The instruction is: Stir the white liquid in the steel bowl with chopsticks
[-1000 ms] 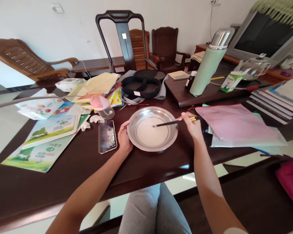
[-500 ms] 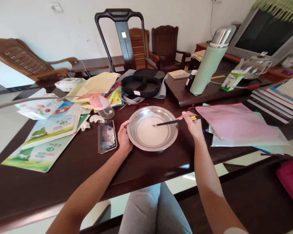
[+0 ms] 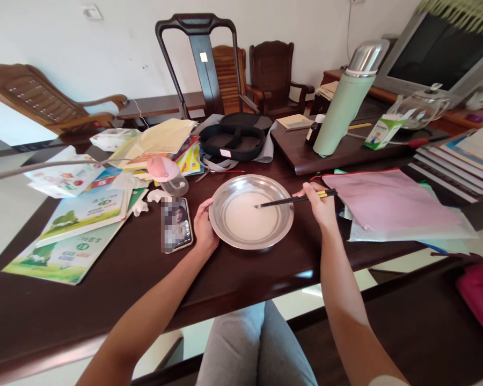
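A shallow round metal basin [image 3: 279, 234] stands on the dark table in front of me, with a whitish liquid [image 3: 247, 220] in its bottom. My left hand [image 3: 205, 225] grips the basin's left rim, fingers curled under and partly hidden. In my right hand [image 3: 317, 202] is a pair of black chopsticks [image 3: 282, 201] with gold bands, closed in my fingers. The chopsticks slant left over the basin's right rim, and their tips meet the liquid near the middle. Just left of my left hand lies a lit phone [image 3: 177, 225], its screen partly blurred.
Booklets [image 3: 76, 244], tissue packs and a pink-lidded clear cup [image 3: 171, 177] crowd the left side. Behind the basin sits a black case [image 3: 231, 139]. A tall green thermos [image 3: 344, 107] stands at back right, above a pink zip folder [image 3: 390, 201]. The table's front edge runs before my lap.
The chopstick tips have shifted slightly to the right in the liquid, and my right hand has moved a little with them. My left hand and the basin stay put.
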Available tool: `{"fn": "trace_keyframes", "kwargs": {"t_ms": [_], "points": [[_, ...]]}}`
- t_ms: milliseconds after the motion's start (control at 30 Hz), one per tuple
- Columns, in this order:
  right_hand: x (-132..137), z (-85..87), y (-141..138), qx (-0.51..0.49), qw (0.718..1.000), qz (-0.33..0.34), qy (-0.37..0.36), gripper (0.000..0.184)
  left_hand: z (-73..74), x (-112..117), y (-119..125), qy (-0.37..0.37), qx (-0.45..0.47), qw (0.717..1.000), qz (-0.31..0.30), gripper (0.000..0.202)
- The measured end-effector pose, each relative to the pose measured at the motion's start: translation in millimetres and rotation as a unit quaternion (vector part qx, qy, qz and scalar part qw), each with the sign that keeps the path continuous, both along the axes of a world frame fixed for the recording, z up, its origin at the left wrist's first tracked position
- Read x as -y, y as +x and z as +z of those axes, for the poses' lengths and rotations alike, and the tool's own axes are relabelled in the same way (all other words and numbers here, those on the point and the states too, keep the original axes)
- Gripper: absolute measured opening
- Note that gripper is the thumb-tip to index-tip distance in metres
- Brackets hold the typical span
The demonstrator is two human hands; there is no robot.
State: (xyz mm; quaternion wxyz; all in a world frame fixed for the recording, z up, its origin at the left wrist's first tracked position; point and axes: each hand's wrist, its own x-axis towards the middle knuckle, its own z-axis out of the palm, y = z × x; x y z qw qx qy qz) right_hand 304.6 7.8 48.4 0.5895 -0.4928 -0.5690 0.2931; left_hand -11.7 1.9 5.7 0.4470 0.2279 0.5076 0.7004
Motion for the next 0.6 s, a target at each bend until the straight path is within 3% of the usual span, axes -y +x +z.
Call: {"fn": "trace_keyframes", "kwargs": {"t_ms": [67,233,500,600], "points": [[2,1.5,0,-0.015,1.000,0.011,-0.005,0.068,-0.9,0,-1,0.006,-0.004,1.000,0.000,0.019],[5,2.8,-12,0.010,0.994,0.108,-0.033,0.065,-2.5,-1,-2,0.014,-0.009,1.000,-0.002,0.019],[0,1.3,1,-0.018,1.000,-0.003,-0.006,0.069,-3.2,-1,-2,0.000,0.000,1.000,-0.001,0.016],[3,3.3,-1,-0.027,0.999,0.033,-0.020,0.072,-3.8,-2,-2,0.002,0.005,1.000,0.003,0.014]]}}
